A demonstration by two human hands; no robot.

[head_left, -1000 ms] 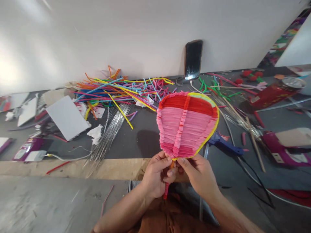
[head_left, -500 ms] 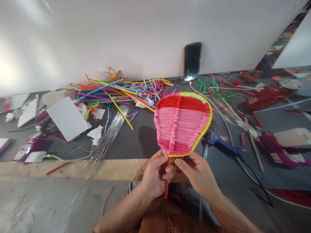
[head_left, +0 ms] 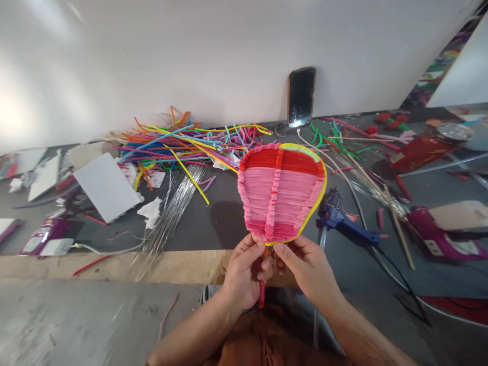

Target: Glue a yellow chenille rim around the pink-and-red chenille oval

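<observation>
Fingers (head_left: 254, 251) of left hand (head_left: 242, 274) and right hand (head_left: 310, 267) clamped on base of pink-and-red panel (head_left: 284, 195), held left of glue gun (head_left: 343, 221). Step, judged: handling yellow edging (head_left: 325, 183); next move calls for steady pinch. Fuzzy stems (head_left: 190, 136) farther left of gun.

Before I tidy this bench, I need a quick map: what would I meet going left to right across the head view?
Purple-and-white item → large white card → larger crumpled white scrap → loose yellow strip → yellow-edged pink-and-red panel → blue glue gun → red can.
</observation>
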